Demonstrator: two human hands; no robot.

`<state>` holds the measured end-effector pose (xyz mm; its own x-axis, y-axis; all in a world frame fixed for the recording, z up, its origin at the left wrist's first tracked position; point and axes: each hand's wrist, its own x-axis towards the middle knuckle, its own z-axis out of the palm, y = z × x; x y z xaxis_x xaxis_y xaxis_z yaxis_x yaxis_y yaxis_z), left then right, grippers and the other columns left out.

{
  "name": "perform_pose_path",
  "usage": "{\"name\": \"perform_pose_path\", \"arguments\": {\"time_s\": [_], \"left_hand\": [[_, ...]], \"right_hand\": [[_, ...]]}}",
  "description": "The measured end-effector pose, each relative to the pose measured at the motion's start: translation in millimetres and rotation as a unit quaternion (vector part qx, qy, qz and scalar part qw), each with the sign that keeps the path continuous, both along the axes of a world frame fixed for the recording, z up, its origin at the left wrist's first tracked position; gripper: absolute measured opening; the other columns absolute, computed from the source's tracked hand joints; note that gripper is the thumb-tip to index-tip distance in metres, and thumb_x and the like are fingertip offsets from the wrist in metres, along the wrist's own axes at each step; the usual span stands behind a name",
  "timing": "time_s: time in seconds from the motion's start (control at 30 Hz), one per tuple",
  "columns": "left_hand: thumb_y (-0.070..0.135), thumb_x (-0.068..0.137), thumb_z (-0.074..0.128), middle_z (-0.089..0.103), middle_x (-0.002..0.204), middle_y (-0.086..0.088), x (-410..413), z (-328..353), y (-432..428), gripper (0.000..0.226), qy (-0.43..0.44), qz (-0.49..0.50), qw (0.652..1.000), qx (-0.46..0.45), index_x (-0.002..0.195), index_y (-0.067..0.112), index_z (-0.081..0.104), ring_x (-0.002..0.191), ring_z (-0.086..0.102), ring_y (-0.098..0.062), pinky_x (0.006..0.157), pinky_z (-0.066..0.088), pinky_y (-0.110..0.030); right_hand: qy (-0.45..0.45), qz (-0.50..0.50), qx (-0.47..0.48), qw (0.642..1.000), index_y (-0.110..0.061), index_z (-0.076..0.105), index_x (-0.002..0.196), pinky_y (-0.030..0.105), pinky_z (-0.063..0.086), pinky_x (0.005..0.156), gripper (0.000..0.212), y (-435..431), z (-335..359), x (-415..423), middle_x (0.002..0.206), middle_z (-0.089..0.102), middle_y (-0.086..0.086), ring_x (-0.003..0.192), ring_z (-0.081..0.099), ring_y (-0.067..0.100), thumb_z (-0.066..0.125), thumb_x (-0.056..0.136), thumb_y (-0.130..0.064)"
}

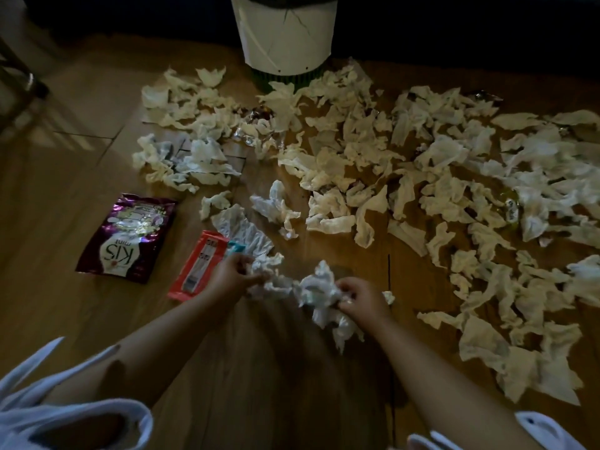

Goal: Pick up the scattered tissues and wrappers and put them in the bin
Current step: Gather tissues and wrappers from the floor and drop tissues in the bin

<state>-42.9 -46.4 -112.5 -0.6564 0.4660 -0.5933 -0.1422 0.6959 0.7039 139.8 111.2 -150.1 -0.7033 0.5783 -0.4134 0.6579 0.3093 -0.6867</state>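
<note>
White sleeves (65,410) foremost, left hand (232,272) and right hand (358,297) pinching crumpled wad (319,287); barely begun, scattered tissues (357,151) and wrappers (126,235) littering floor (48,206) before bin (285,34).

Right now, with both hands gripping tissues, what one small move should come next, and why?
Probably lift the bundle and carry it to the bin. The left hand and right hand grip a wad of crumpled tissues, and the bin stands upright across the floor, beyond the scattered tissues not yet gathered.
</note>
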Motion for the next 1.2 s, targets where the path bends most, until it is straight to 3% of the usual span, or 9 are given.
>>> {"name": "perform_pose_path", "arguments": {"time_s": [0.17, 0.27, 0.33, 0.4, 0.47, 0.67, 0.9, 1.07, 1.2], "left_hand": [[0.016, 0.087, 0.060, 0.062, 0.107, -0.012, -30.9, 0.7, 40.2, 0.025, 0.024, 0.007, 1.000, -0.016, 0.111, 0.007, 0.058, 0.084, 0.063, -0.017, 0.055, 0.048, -0.021], [0.013, 0.086, 0.062, 0.056, 0.086, -0.002, -31.4, -7.1, 59.1, 0.009, 0.029, 0.025, 0.998, -0.040, 0.094, 0.011, 0.059, 0.087, 0.062, -0.019, 0.065, 0.053, -0.029], [0.010, 0.084, 0.064, 0.051, 0.074, 0.000, -24.9, -16.4, 64.4, 0.025, 0.042, 0.033, 0.997, -0.058, 0.068, 0.019, 0.049, 0.085, 0.057, -0.022, 0.087, 0.052, -0.039], [0.007, 0.084, 0.059, 0.061, 0.088, -0.012, -19.0, -25.5, 64.4, 0.030, 0.014, 0.079, 0.996, -0.029, 0.062, 0.021, 0.045, 0.088, 0.060, -0.032, 0.095, 0.050, -0.047], [0.006, 0.086, 0.055, 0.062, 0.103, -0.020, -15.5, -32.3, 64.5, 0.023, 0.059, 0.048, 0.997, -0.026, 0.066, 0.018, 0.052, 0.097, 0.062, -0.037, 0.090, 0.052, -0.048], [0.011, 0.084, 0.065, 0.059, 0.086, 0.000, -9.1, -27.6, 60.5, 0.020, 0.092, -0.021, 0.995, -0.021, 0.103, 0.009, 0.062, 0.071, 0.056, -0.006, 0.058, 0.045, -0.018], [0.016, 0.085, 0.064, 0.063, 0.082, -0.003, 17.0, 51.4, 39.4, 0.017, -0.035, 0.050, 0.998, 0.034, 0.097, 0.005, 0.063, 0.062, 0.058, -0.010, 0.042, 0.044, -0.014], [0.015, 0.082, 0.067, 0.067, 0.085, -0.013, 0.5, 148.3, 24.6, 0.019, -0.073, 0.097, 0.991, 0.050, 0.096, 0.002, 0.066, 0.060, 0.059, -0.017, 0.053, 0.050, -0.028], [0.017, 0.080, 0.071, 0.068, 0.076, -0.006, -26.4, 251.3, 18.7, 0.008, -0.081, 0.124, 0.987, 0.064, 0.073, 0.018, 0.067, 0.056, 0.059, -0.009, 0.061, 0.048, -0.028]], "right_hand": [[-0.042, -0.125, 0.044, 0.990, -0.011, 0.063, 0.107, 0.026, 0.045, 0.084, 0.028, 27.2, 3.9, 22.5, 0.119, 0.059, 0.006, 0.110, 0.057, 0.020, 0.069, 0.080, -0.015], [-0.144, -0.107, 0.085, 0.980, -0.014, 0.065, 0.111, 0.033, 0.037, 0.105, 0.031, 27.0, 6.0, 29.6, 0.143, 0.039, 0.005, 0.130, 0.040, 0.024, 0.068, 0.081, -0.022], [-0.146, -0.122, 0.058, 0.980, -0.012, 0.065, 0.110, 0.027, 0.037, 0.099, 0.029, 25.4, 5.5, 30.4, 0.143, 0.036, 0.006, 0.128, 0.043, 0.023, 0.068, 0.082, -0.018], [-0.128, -0.143, 0.038, 0.981, -0.011, 0.064, 0.109, 0.022, 0.039, 0.089, 0.028, 20.8, 2.0, 27.2, 0.136, 0.042, 0.007, 0.119, 0.050, 0.021, 0.068, 0.081, -0.014], [-0.116, -0.155, 0.015, 0.981, -0.014, 0.063, 0.110, 0.022, 0.046, 0.083, 0.031, 13.2, -3.4, 25.3, 0.125, 0.054, 0.004, 0.108, 0.056, 0.017, 0.069, 0.080, -0.014], [-0.012, -0.281, -0.169, 0.944, -0.013, 0.059, 0.118, 0.021, 0.046, 0.060, 0.037, 7.6, 7.3, 9.9, 0.100, 0.064, 0.000, 0.082, 0.057, 0.010, 0.067, 0.082, -0.020], [0.027, -0.443, -0.315, 0.839, -0.012, 0.057, 0.123, 0.039, 0.052, 0.085, 0.047, -8.8, 71.8, -20.0, 0.114, 0.065, 0.010, 0.098, 0.060, 0.024, 0.071, 0.080, -0.023], [0.052, -0.473, -0.358, 0.804, -0.009, 0.058, 0.120, 0.031, 0.053, 0.067, 0.041, -12.6, 171.0, -44.9, 0.086, 0.065, 0.007, 0.079, 0.062, 0.023, 0.068, 0.082, -0.018], [0.043, -0.465, -0.370, 0.803, -0.007, 0.055, 0.124, 0.025, 0.046, 0.053, 0.040, -7.1, 270.3, -67.7, 0.081, 0.063, 0.007, 0.069, 0.060, 0.018, 0.064, 0.086, -0.016]]}}
